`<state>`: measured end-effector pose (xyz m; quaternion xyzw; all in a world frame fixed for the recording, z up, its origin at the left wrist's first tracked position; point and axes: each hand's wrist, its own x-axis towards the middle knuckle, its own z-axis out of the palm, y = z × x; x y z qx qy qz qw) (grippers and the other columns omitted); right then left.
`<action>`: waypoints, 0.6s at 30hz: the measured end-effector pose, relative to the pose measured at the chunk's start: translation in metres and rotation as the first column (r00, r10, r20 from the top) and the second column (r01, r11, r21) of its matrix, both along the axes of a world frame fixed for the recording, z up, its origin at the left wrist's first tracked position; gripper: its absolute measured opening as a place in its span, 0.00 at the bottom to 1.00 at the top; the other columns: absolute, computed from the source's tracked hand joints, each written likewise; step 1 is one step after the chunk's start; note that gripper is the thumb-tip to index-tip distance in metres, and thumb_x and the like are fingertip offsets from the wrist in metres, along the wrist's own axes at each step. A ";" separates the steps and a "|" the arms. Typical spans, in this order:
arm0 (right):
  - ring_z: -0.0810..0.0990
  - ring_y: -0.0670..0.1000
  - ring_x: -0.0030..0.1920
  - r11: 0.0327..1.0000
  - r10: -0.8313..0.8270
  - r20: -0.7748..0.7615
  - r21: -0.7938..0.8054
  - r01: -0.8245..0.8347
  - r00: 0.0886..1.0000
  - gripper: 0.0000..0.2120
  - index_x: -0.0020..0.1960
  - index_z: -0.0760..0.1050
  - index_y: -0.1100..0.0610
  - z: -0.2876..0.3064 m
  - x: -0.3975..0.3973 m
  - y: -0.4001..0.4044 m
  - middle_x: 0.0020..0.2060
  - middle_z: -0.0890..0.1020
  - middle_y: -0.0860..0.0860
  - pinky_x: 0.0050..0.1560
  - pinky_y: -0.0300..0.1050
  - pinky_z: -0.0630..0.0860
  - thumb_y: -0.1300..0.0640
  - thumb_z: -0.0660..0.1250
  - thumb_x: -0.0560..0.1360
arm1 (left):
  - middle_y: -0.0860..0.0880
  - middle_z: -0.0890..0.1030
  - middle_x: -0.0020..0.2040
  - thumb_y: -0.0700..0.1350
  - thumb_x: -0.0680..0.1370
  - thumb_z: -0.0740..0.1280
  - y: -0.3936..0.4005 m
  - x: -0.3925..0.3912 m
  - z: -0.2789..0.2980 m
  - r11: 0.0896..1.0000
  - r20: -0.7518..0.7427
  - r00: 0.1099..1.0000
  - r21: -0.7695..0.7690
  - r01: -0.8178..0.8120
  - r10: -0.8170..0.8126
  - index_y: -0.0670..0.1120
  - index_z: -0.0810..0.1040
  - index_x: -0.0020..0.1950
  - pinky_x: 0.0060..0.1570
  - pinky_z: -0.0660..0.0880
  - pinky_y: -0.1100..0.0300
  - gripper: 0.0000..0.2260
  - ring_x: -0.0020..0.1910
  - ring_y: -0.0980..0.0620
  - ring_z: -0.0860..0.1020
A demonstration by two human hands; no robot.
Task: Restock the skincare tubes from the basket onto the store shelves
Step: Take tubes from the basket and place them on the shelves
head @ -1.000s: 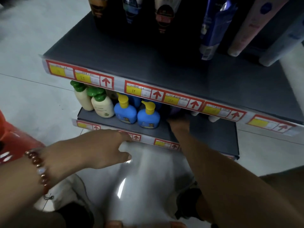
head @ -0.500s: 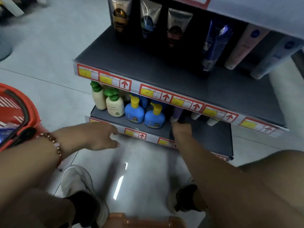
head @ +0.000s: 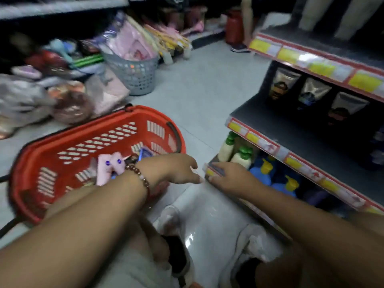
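Both hands empty: left hand loose-fingered just right of the red basket, right hand flat on the bottom shelf edge. Pink tubes lie inside that basket. Risk: frame is blurred, so a blind reach could snag the basket rim or knock the pump bottles beside my right fingers.

Pale floor carries red basket, grey basket; bottom shelf (dark) holds pump bottles.
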<state>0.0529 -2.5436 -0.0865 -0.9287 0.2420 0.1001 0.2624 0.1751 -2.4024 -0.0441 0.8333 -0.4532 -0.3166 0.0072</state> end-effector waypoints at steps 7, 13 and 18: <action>0.73 0.55 0.67 0.926 0.353 -0.023 -0.133 -0.352 0.935 0.26 0.72 0.70 0.51 0.016 0.131 0.050 0.68 0.75 0.54 0.63 0.44 0.69 0.45 0.66 0.76 | 0.43 0.83 0.49 0.55 0.75 0.67 0.113 0.113 -0.025 0.914 0.197 0.924 0.181 -0.362 0.327 0.41 0.81 0.53 0.40 0.71 0.58 0.18 0.46 0.43 0.79; 0.76 0.57 0.63 0.780 0.564 -0.232 -0.165 -0.604 0.792 0.23 0.71 0.69 0.50 -0.033 0.244 0.077 0.65 0.76 0.54 0.61 0.47 0.73 0.50 0.64 0.77 | 0.45 0.81 0.59 0.51 0.79 0.62 0.181 0.171 -0.089 0.832 0.237 0.898 0.344 -0.435 0.372 0.44 0.76 0.64 0.45 0.72 0.58 0.17 0.56 0.43 0.79; 0.77 0.55 0.55 0.615 0.671 -0.373 -0.202 -0.763 0.640 0.17 0.63 0.72 0.50 -0.117 0.310 0.091 0.59 0.75 0.54 0.56 0.50 0.75 0.55 0.65 0.74 | 0.43 0.75 0.63 0.55 0.78 0.64 0.165 0.203 -0.168 0.836 0.357 0.823 0.168 -0.522 0.442 0.46 0.70 0.67 0.46 0.74 0.52 0.21 0.57 0.44 0.77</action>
